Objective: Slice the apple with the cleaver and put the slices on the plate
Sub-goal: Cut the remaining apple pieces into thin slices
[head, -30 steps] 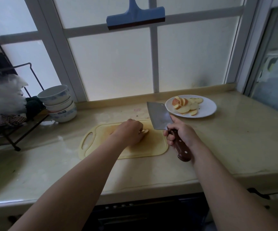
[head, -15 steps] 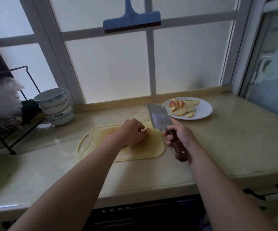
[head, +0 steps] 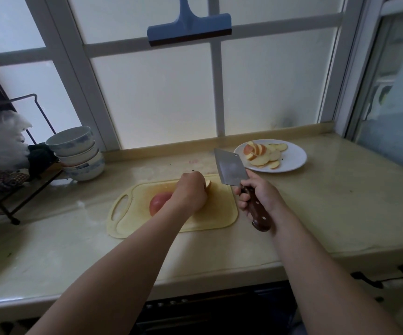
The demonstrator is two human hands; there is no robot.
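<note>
— Where is the apple to be found?

— A red-skinned apple piece [head: 159, 203] is seen on the yellow cutting board [head: 219, 215], at the centre of the frame, partly hidden by the left wrist. A pale apple slice [head: 208, 184] is seen just past the fingertips of the left hand [head: 192, 192].

— How is that hand held?

— Its fingers are curled downward and closed about the apple slice; how much else is gathered beneath the palm cannot be told.

— And the other one?

— The brown riveted handle of the cleaver [head: 229, 168] is gripped in the fist of the right hand [head: 259, 195], right of centre. The blade is raised clear of the board and pointed toward the upper part of the frame, near the plate.

— What is held by the plate?

— Cut slices [head: 263, 154] are piled on the left half of the white plate [head: 295, 157], set on the counter [head: 335, 204] at the right, below the window.

— What else is shown?

— Stacked bowls [head: 77, 152] are placed at the left beside a wire rack [head: 14, 170], and a blue squeegee [head: 189, 26] is hung on the window at top centre.
</note>
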